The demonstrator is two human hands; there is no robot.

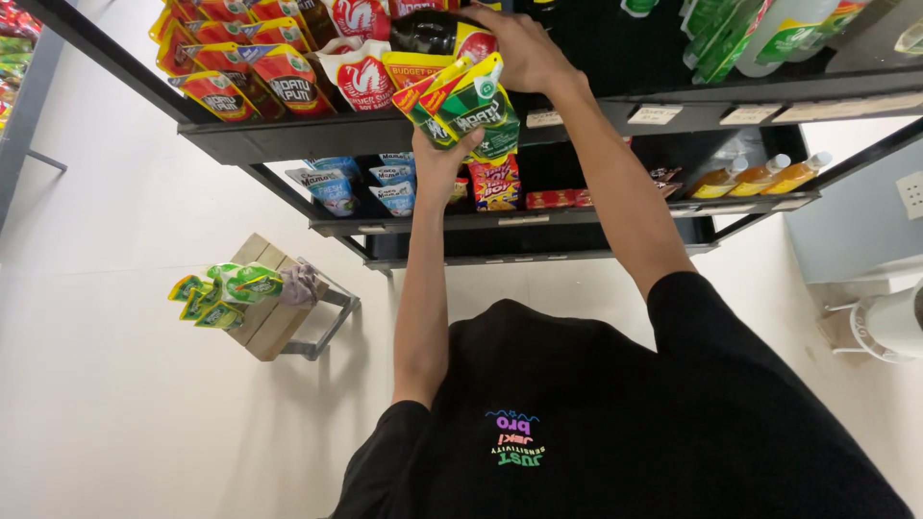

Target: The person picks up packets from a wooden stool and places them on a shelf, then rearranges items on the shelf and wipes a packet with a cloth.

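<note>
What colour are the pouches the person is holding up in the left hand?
Mostly green with yellow tops, the pouches show best in the head view, gripped by the left hand.

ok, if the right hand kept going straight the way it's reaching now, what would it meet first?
The right hand already rests on a dark bottle with a yellow label on the top shelf. Going on, it would likely press into the red and white pouches beside it, though depth is unclear.

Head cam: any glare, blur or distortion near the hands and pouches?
Head view: even indoor light, soft shadows only; strong wide-angle bend in the black shelf edges toward the corners. The left hand and its green pouches look sharp, the right hand slightly soft. Small highlights sit on the glossy dark pouch; upper shelf interior is dark.
</note>
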